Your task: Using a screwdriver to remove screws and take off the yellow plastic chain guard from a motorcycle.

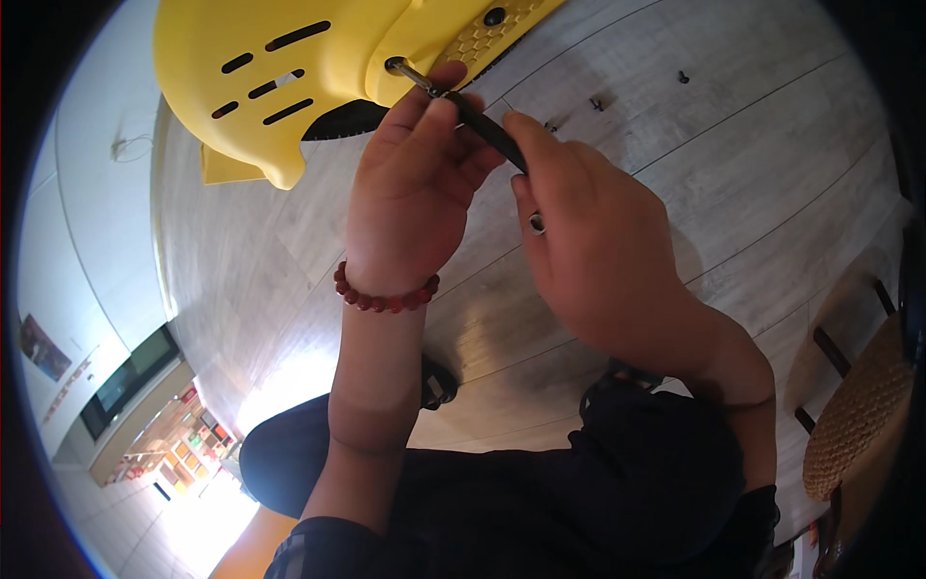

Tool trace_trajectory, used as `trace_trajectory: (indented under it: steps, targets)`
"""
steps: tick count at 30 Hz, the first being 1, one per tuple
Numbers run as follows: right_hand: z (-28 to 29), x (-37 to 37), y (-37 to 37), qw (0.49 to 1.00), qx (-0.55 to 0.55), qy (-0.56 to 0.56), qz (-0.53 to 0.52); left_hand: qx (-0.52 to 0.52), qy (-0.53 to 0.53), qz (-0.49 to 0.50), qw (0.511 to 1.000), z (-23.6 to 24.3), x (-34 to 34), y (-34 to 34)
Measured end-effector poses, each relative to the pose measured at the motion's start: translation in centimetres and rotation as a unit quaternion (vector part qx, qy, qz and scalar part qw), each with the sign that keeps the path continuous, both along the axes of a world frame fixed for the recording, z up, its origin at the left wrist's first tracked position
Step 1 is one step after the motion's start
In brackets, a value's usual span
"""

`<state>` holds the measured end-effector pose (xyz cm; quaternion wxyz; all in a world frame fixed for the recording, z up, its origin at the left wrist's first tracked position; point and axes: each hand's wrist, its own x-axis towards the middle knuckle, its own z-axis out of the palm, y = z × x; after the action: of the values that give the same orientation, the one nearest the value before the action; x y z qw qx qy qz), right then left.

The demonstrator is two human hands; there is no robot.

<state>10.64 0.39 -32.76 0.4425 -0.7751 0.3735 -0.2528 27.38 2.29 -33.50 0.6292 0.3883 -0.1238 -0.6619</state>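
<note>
My left hand [409, 193], with a red bead bracelet [386, 301] at the wrist, pinches a black-handled metal tool [487, 131] near its upper end, just below a yellow plastic piece [241, 34] with slots and a honeycomb panel. The tool's thin metal end reaches into a round recessed hole [394, 63] in that piece. Gripping the lower handle from the right is my right hand [593, 241]; a metal ring [537, 223] shows below its fingers.
Small dark bolts [596, 103] lie on the grey plank floor [723, 164] beyond my hands. A woven seat [849, 415] stands at the right edge. My dark-clothed legs are below. A white wall [77, 241] runs along the left, with a bright opening at lower left.
</note>
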Motion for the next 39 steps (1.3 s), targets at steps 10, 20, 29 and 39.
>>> trace_trajectory:
  steps: [10, 20, 29, 39]
  targets:
    - [0.8, -0.1, 0.3, 0.883, 0.383, -0.269, 0.040, 0.011, -0.027, -0.023, 0.999, 0.8, 0.3, 0.0]
    - [0.2, -0.2, -0.1, 0.984, -0.051, -0.167, 0.040, -0.009, -0.043, -0.041, 0.998, 0.4, 0.0, -0.1]
    - [-0.3, -0.6, 1.1, 0.995, 0.030, -0.080, 0.046, 0.041, -0.052, -0.011, 0.998, 1.4, -0.5, -0.1]
    - [0.2, -0.2, 1.2, 0.962, 0.160, -0.215, 0.044, 0.014, -0.052, -0.016, 0.998, 0.5, 0.5, 0.3]
